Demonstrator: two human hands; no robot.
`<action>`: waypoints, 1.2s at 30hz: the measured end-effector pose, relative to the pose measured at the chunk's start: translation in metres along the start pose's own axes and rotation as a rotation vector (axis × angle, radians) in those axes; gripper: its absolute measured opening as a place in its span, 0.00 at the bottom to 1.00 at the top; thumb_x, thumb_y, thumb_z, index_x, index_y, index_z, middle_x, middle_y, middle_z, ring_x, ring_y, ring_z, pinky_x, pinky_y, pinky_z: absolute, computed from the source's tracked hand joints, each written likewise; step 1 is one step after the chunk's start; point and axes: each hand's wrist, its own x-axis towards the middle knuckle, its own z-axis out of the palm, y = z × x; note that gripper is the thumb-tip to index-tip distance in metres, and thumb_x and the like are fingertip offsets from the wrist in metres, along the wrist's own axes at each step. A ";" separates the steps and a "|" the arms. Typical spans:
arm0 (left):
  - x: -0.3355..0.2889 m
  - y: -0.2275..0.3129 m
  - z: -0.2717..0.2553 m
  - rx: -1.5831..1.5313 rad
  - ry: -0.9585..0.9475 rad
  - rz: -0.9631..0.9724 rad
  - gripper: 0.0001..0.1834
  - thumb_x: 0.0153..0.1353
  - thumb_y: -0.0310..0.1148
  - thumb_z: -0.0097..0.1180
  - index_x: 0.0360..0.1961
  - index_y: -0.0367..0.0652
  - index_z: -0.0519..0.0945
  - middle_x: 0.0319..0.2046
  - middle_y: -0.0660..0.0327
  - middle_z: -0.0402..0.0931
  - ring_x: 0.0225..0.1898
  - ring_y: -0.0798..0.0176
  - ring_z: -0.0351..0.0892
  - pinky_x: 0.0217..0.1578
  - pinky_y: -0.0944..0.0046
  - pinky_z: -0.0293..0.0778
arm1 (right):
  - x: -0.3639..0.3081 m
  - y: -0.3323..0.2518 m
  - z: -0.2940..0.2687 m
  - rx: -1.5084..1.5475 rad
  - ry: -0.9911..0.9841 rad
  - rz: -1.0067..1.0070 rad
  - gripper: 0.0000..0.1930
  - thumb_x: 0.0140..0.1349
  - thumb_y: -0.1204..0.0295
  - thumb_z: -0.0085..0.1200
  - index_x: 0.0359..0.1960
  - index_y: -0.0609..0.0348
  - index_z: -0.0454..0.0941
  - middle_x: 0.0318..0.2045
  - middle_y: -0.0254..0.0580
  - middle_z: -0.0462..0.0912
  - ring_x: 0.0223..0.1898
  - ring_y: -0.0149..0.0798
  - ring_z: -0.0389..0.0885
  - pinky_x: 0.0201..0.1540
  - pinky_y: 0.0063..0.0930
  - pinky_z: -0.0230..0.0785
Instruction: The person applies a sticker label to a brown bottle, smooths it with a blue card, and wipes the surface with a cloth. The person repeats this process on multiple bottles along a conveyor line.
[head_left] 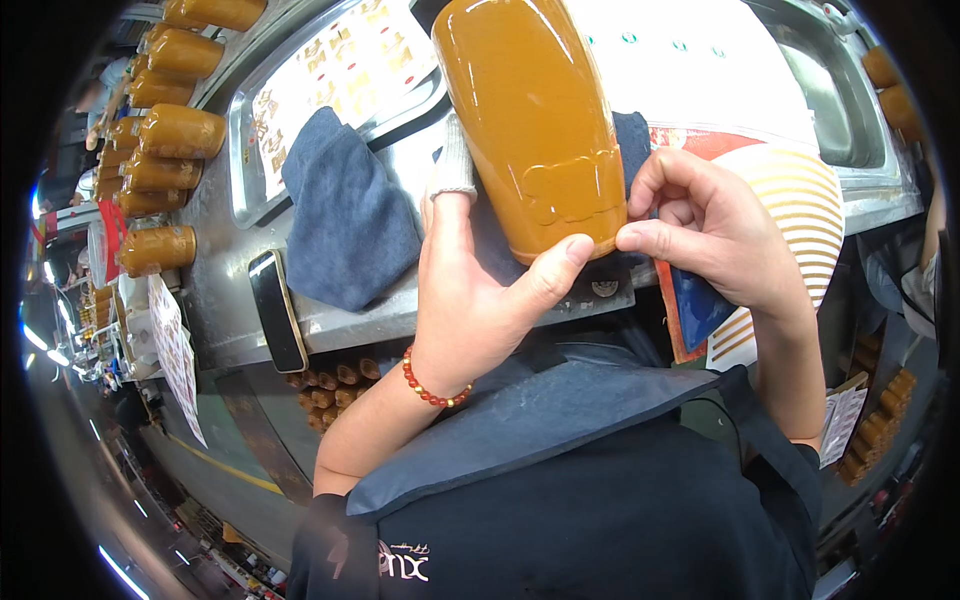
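A large glossy amber-brown bottle [540, 110] with a raised pattern near its lower end tilts over the metal worktop. My left hand [480, 300] grips it, thumb on its near end and fingers along its left side; white knit fabric [455, 165] covers those fingers. At the bottle's lower right edge, my right hand [715, 235] is closed in a pinch, thumb and forefinger against the edge. What it pinches is too small to make out. A shiny dark blue piece [700, 308] shows just below the right hand; whether the hand holds it is unclear.
A folded blue-grey cloth [350, 225] and a phone [278, 310] lie on the worktop, left of my hands. Behind them is a metal tray [240, 165] with printed sheets [345, 70]. Several similar brown bottles [175, 130] line the left. A sink [835, 95] is at far right.
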 end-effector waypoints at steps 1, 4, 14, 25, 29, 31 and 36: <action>0.000 0.001 0.000 -0.007 0.000 -0.013 0.44 0.62 0.28 0.68 0.73 0.29 0.56 0.68 0.50 0.65 0.70 0.58 0.66 0.71 0.57 0.60 | 0.000 0.001 0.000 -0.004 0.001 -0.009 0.10 0.67 0.76 0.65 0.40 0.61 0.73 0.29 0.23 0.75 0.26 0.11 0.68 0.28 0.08 0.59; 0.001 0.003 0.002 0.049 0.006 -0.007 0.43 0.62 0.28 0.69 0.73 0.29 0.58 0.67 0.50 0.67 0.69 0.58 0.67 0.70 0.57 0.61 | 0.000 0.002 0.000 0.004 0.000 -0.017 0.10 0.67 0.76 0.65 0.40 0.61 0.73 0.29 0.23 0.75 0.26 0.11 0.68 0.27 0.08 0.59; -0.002 -0.012 -0.009 -0.195 0.024 0.024 0.44 0.61 0.38 0.73 0.69 0.28 0.61 0.64 0.49 0.67 0.68 0.54 0.64 0.70 0.55 0.57 | 0.000 0.001 0.001 0.023 0.025 -0.007 0.11 0.66 0.75 0.66 0.39 0.60 0.73 0.29 0.23 0.75 0.26 0.11 0.68 0.28 0.08 0.60; -0.002 -0.018 -0.003 -0.134 0.039 0.048 0.52 0.59 0.39 0.74 0.75 0.28 0.56 0.72 0.46 0.59 0.75 0.51 0.56 0.74 0.52 0.51 | -0.001 -0.009 0.016 -0.004 0.065 -0.066 0.14 0.63 0.75 0.70 0.36 0.57 0.71 0.29 0.23 0.72 0.27 0.12 0.68 0.29 0.08 0.62; -0.003 -0.023 -0.004 -0.057 0.034 0.069 0.52 0.60 0.42 0.73 0.75 0.27 0.56 0.72 0.43 0.58 0.76 0.47 0.54 0.74 0.51 0.50 | 0.000 -0.003 0.014 -0.026 0.061 -0.087 0.14 0.63 0.76 0.69 0.36 0.57 0.71 0.31 0.24 0.72 0.27 0.12 0.69 0.29 0.08 0.62; -0.006 -0.025 -0.005 -0.047 0.030 0.080 0.52 0.61 0.43 0.72 0.75 0.27 0.56 0.73 0.42 0.57 0.76 0.46 0.53 0.75 0.50 0.49 | 0.000 -0.004 0.013 0.027 0.032 -0.069 0.13 0.64 0.75 0.68 0.36 0.57 0.71 0.31 0.24 0.72 0.28 0.13 0.69 0.30 0.09 0.62; -0.017 -0.033 -0.004 0.019 0.089 0.122 0.49 0.62 0.42 0.70 0.74 0.26 0.58 0.74 0.41 0.57 0.77 0.43 0.52 0.74 0.49 0.50 | 0.005 0.003 0.009 0.165 -0.009 -0.054 0.12 0.67 0.75 0.66 0.35 0.57 0.71 0.30 0.23 0.71 0.28 0.13 0.68 0.30 0.09 0.60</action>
